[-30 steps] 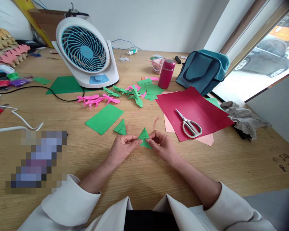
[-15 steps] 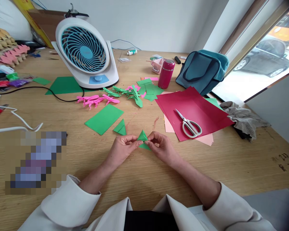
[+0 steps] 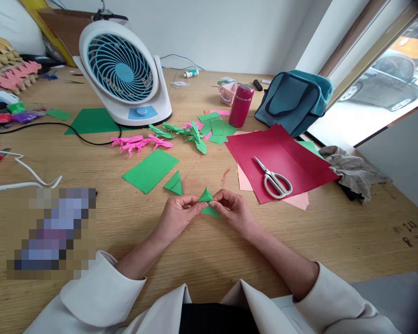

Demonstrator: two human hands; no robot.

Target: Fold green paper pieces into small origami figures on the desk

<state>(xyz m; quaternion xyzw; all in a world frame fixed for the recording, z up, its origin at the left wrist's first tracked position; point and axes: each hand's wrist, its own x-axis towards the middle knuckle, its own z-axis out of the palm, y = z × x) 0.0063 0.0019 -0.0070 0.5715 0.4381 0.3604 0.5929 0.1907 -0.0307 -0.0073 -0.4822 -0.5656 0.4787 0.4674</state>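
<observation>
A small piece of folded green paper [image 3: 205, 195] is pinched between my two hands near the middle of the table. My left hand [image 3: 179, 214] grips its left side with thumb and forefinger. On the right side, my right hand [image 3: 236, 214] holds it in the same kind of pinch. Below the thumbs a flat green part [image 3: 212, 212] shows; whether it belongs to the held piece I cannot tell. Just beyond my left hand lies a folded green triangle [image 3: 174, 183]. Farther left is a green paper rectangle [image 3: 151, 170].
Scissors [image 3: 274, 179] lie on red paper sheets [image 3: 292, 153] at right. Pink [image 3: 139, 143] and green folded paper figures [image 3: 197, 139] lie ahead. Behind them stand a fan [image 3: 121, 74], a red flask [image 3: 242, 105] and a blue bag [image 3: 292, 102]. A black cable [image 3: 80, 137] crosses the left side.
Both hands keep their pinch on the folded green paper and have hardly moved. The flat green part under the thumbs shows a little farther to the right.
</observation>
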